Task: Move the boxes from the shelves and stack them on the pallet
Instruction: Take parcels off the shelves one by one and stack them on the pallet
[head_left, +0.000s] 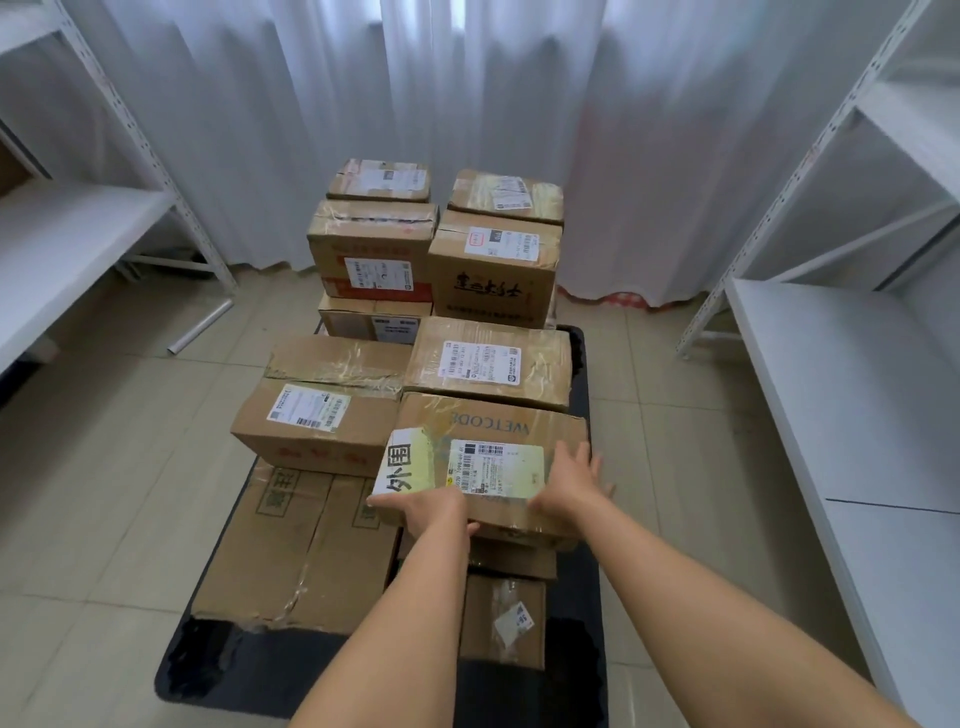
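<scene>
A cardboard box with a WETCODE print and a white shipping label (488, 447) lies on top of the near right stack on the dark pallet (218, 670). My left hand (434, 512) holds its near left edge, thumb underneath and fingers on top. On the box's right side my right hand (569, 480) rests flat with straight, spread fingers. Several more taped boxes are stacked behind it and to its left, among them a labelled box (317, 421) and a flat box (491, 361).
White metal shelves stand at the left (67, 234) and the right (841, 374), their visible boards bare. White curtains (467, 104) hang behind the stacks. A white tube (200, 327) lies on the tiled floor at the left.
</scene>
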